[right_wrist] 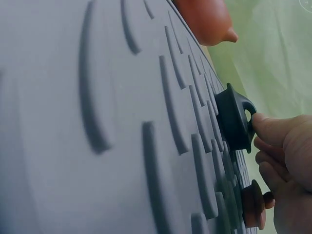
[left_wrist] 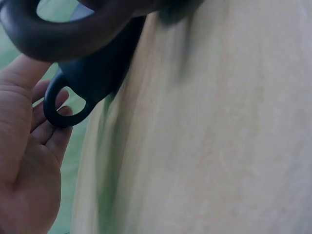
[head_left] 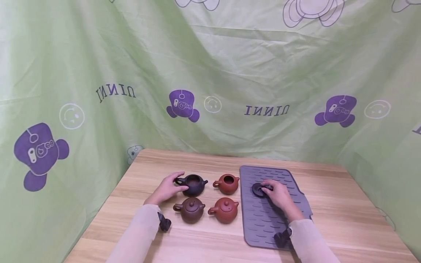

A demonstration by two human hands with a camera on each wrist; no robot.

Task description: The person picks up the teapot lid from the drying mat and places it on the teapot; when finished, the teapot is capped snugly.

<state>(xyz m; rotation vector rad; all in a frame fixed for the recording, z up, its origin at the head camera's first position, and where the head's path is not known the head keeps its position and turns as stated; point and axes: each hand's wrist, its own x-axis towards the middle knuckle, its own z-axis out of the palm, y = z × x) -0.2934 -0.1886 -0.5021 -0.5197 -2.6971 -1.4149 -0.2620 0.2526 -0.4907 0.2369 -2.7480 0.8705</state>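
Observation:
A black teapot (head_left: 194, 185) without its lid stands at the back left of the group. My left hand (head_left: 169, 188) spans its handle side, thumb against the body and fingers behind the handle (left_wrist: 52, 100). My right hand (head_left: 277, 193) pinches the loop on top of a black teapot lid (head_left: 258, 190), low at the grey mat (head_left: 263, 233). In the right wrist view, thumb and fingertips close on that loop above the lid (right_wrist: 234, 119). A small orange-brown lid (right_wrist: 252, 207) sits on the mat beside it, hidden by my hand in the head view.
A reddish teapot (head_left: 228, 184) with an uncovered mouth stands right of the black one. In front are a lidded brown teapot (head_left: 190, 210) and a lidded reddish teapot (head_left: 226, 210). The ridged mat lies on a wooden table (head_left: 197, 244) against a green curtain (head_left: 213, 146).

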